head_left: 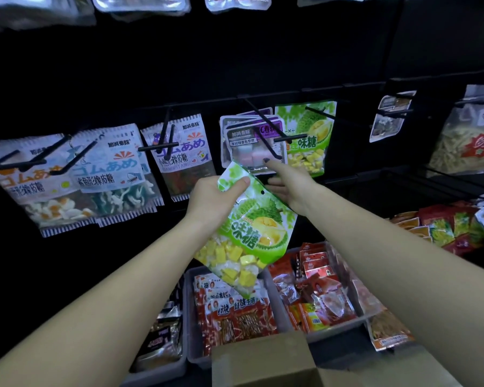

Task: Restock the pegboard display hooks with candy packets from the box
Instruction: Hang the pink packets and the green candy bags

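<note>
We are gripping the green candy packet (249,227) by its top corner with our left hand (215,199), below the hook (266,121), while our right hand (285,182), fingers loosely spread, is pointing behind it.

I see a green and white candy packet (249,227) with yellow cubes showing. The pegboard (235,65) is black. The gummy packets (118,174) are white with blue lettering and striped edges; the snack packs (235,317) are red.
</note>
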`<state>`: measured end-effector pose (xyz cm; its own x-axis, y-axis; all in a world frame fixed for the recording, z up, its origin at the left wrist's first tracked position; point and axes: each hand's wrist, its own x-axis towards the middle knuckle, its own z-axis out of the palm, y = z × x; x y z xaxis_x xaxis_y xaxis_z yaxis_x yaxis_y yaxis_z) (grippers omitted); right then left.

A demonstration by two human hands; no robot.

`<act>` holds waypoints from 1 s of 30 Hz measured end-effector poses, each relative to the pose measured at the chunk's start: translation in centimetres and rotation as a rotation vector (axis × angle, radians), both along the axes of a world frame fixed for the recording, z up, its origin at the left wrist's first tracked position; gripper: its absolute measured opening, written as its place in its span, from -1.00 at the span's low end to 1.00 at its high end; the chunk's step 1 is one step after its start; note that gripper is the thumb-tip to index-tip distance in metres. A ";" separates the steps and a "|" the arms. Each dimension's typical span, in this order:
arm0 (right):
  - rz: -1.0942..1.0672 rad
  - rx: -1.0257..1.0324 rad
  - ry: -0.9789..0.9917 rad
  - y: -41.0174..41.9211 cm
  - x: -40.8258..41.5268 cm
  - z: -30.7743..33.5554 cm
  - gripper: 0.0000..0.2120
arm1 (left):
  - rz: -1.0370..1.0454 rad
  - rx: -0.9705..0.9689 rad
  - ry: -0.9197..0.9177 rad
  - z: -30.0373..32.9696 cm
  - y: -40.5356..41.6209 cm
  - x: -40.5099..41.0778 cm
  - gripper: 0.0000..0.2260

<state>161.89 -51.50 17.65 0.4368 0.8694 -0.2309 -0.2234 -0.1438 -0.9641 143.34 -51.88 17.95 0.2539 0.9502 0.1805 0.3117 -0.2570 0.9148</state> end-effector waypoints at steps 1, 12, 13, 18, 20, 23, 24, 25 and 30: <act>0.020 -0.047 -0.070 -0.9 0.3 0.0 -0.18 | -0.006 0.008 0.008 0.1 -0.3 0.1 -0.60; 0.311 -0.071 0.094 -16.2 3.6 -1.8 -0.64 | -0.049 -0.104 -0.107 0.8 -6.6 3.0 -0.65; 0.305 -0.067 0.080 -17.0 3.6 -2.0 -0.66 | -0.055 -0.118 -0.121 0.8 -7.3 3.6 -0.66; 0.131 0.116 0.092 -19.6 5.1 -1.4 -0.78 | -0.120 -0.153 -0.114 1.0 -10.2 6.4 -0.53; 0.030 0.167 0.029 -20.3 6.1 -0.8 -0.82 | -0.138 -0.146 -0.109 1.0 -10.9 7.4 -0.46; -0.056 0.210 -0.056 -20.8 7.5 0.2 -0.89 | -0.167 -0.117 -0.124 1.9 -12.1 8.8 -0.58; -0.063 0.218 -0.060 -20.9 7.9 0.5 -0.88 | -0.161 -0.105 -0.149 2.4 -12.5 9.4 -0.62; -0.066 0.225 -0.058 -21.1 8.3 0.8 -0.87 | -0.148 -0.100 -0.168 2.6 -12.4 10.1 -0.66; -0.068 0.223 -0.078 -20.7 10.5 1.5 -0.87 | -0.085 -0.127 -0.239 3.2 -12.0 13.3 -0.70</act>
<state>172.42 -72.23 19.14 0.5047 0.8633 -0.0003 -0.1494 0.0870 -0.9849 156.66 -63.92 21.20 0.2980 0.9463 0.1255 0.0652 -0.1513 0.9863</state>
